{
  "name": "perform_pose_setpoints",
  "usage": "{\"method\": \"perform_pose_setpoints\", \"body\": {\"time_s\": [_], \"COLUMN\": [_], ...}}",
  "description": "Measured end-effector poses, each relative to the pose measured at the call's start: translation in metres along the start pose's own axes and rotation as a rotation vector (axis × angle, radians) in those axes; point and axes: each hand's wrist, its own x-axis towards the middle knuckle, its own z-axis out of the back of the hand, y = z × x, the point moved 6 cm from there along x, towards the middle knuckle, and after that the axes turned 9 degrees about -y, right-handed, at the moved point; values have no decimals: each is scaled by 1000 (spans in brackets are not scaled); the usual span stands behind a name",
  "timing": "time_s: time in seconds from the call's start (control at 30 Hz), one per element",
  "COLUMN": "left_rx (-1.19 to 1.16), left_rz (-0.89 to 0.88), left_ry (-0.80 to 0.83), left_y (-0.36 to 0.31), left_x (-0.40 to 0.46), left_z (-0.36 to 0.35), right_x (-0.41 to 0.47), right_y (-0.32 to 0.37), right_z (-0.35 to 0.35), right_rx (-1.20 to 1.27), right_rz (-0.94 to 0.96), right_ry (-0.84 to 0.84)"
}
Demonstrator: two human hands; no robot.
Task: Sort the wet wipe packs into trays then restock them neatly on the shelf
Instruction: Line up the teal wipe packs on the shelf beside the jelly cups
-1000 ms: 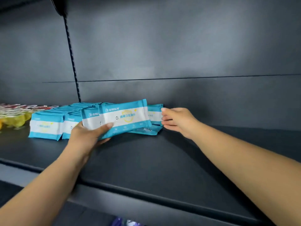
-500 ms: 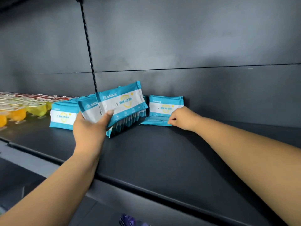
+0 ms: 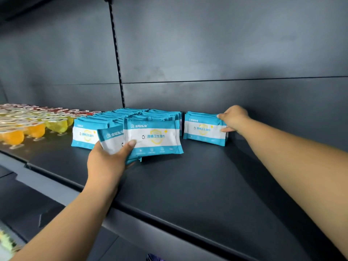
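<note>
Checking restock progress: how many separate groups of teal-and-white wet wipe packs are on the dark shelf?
3: a left standing block, a fanned bundle gripped by the left hand, and a right row steadied by the right hand. Packs behind may be hidden.

Your left hand (image 3: pixel 108 162) gripping bunch of wet wipe packs (image 3: pixel 150 140), thumb lying across front, fingers curling behind; left forearm reaching up from lower left. Your right hand (image 3: pixel 234 117) pinching upright stack of packs (image 3: pixel 204 129) at its right end, index finger along top edge, thumb pressing lower. Right arm stretching forward from lower right, nearly straight.
</note>
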Motion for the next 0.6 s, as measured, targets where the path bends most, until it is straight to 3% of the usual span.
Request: {"method": "perform_pose_setpoints", "body": {"time_s": [0.07, 0.17, 0.43, 0.5, 0.53, 0.6], "left_rx": [-35, -21, 0, -31, -55, -90], "left_rz": [12, -8, -58, -36, -17, 35], "left_ry": [2, 12, 44, 73, 100, 153], "left_y": [2, 2, -11, -10, -10, -9], "left_x": [1, 0, -8, -9, -10, -12], "left_z": [0, 0, -2, -4, -5, -8], "right_x": [-1, -5, -19, -32, -43, -76], "right_y": [-1, -4, -5, 6, 11, 16], "right_z": [-5, -7, 11, 21, 23, 11], "right_rx": [-36, -288, -464, -288, -86, 357], "right_rz": [43, 142, 157, 174, 134, -60], "right_ry": [36, 102, -159, -226, -210, -7]}}
